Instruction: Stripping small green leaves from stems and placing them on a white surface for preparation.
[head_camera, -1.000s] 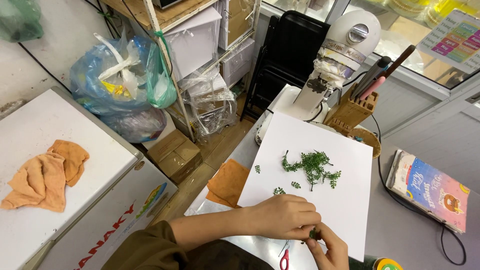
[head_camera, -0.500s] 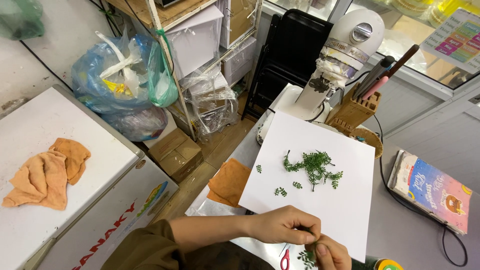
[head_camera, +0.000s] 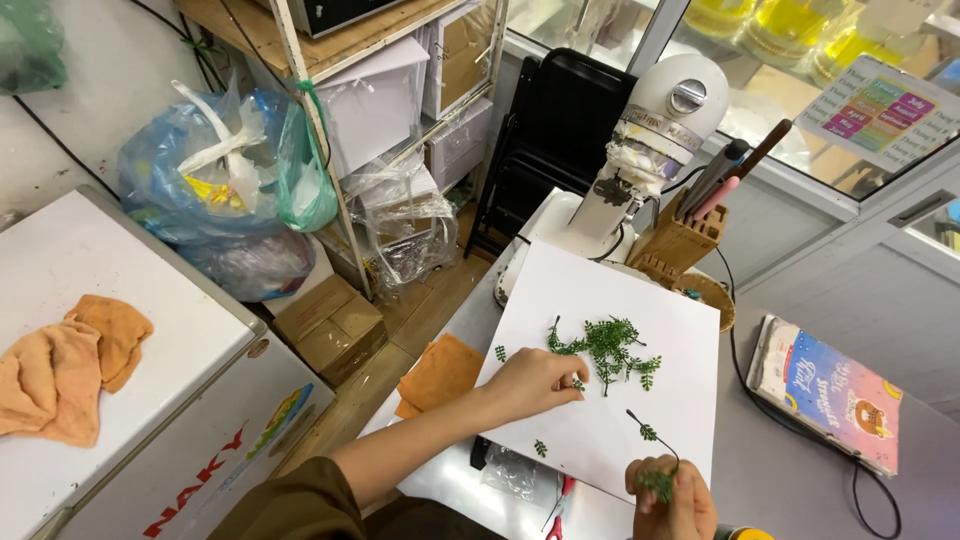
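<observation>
We see the left hand (head_camera: 535, 382) resting palm-down on the white board (head_camera: 660, 440), its fingertips pinched on a small green leaf piece (head_camera: 577, 384) at the edge of the pile of green sprigs (head_camera: 608, 347). The pile lies near the middle of the board, with a few loose leaflets (head_camera: 540, 448) scattered apart from it toward the near and left edges.

The right hand (head_camera: 673, 500) is at the bottom of the view, over the near edge of the board, closed around a green sprig (head_camera: 655, 470) whose thin stem arcs upward out of the fingers.

An orange cloth (head_camera: 440, 373) lies just left of the board, partly under it. Behind the board stand a white stand mixer (head_camera: 650, 140) and a wooden knife block (head_camera: 685, 238) with handles protruding. A colourful book (head_camera: 828, 390) lies on the grey counter to the right, well apart from the hands. Red-handled scissors (head_camera: 556, 505) show partly below the board's near edge. A second orange cloth (head_camera: 65, 370) lies on the white chest freezer (head_camera: 170, 330) at far left.
</observation>
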